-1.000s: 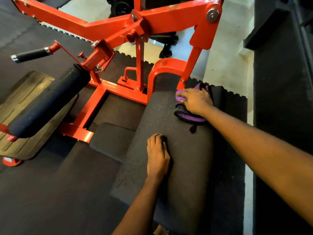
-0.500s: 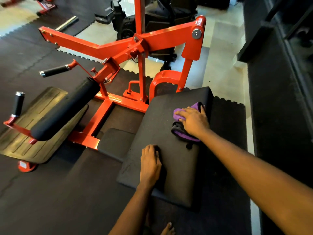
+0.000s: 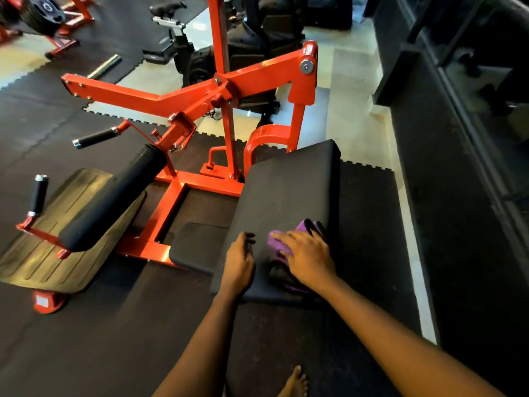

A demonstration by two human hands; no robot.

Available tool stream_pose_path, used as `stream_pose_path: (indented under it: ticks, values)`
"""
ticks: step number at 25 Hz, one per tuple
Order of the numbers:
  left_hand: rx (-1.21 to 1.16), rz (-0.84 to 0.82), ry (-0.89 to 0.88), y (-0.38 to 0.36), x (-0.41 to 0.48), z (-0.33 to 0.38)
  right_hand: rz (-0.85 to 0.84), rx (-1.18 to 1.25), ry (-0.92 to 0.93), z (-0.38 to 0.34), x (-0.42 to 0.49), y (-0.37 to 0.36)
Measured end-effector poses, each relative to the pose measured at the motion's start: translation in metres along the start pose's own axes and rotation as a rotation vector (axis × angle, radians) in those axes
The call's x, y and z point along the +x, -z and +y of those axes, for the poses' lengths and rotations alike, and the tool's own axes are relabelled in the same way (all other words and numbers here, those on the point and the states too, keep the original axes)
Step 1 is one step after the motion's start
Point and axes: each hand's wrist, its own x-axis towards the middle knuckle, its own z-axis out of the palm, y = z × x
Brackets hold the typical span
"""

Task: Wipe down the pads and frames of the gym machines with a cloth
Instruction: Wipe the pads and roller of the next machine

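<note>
A person leans over a gym machine, the right hand pressed palm-down on a cloth at the near right corner of the black seat pad. The fingers are spread and nearly straight, flattening the cloth against the pad rather than clutching it. The cloth is purple and bunched into soft folds. One fold stands up beyond the knuckles, a flap shows past the fingertips, and a darker part lies under the wrist near the pad's front edge.

The left hand rests beside it on the same pad, near the left edge, palm down with the fingers loosely bent and holding nothing. The two hands lie close but apart.

The pad is a long matte rectangle, tilted in the view, mounted on a bright red frame with an angled arm and an upright post. To its left are a smaller black pad, a black roller pad and a ribbed footplate. The machine stands on a black rubber floor mat. A bare foot shows at the bottom edge.
</note>
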Motion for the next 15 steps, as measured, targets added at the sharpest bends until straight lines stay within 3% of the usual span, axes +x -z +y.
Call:
stream_pose_path:
  ticks: [4, 7, 11, 15]
  values:
    - [-0.143, -0.191, -0.126, 0.043, 0.007, 0.029, 0.091, 0.773, -0.265, -0.035, -0.017, 0.021]
    - [-0.130, -0.438, -0.244, 0.068, 0.011, 0.058, 0.117, 1.111, -0.231, -0.064, -0.027, 0.044]
    - [0.166, -0.566, -0.363, 0.086, 0.011, 0.079, 0.160, 1.286, -0.301, -0.080, -0.038, 0.059]
    - [0.333, -0.539, -0.529, 0.099, 0.012, 0.090, 0.171, 1.345, -0.576, -0.079, -0.051, 0.055]
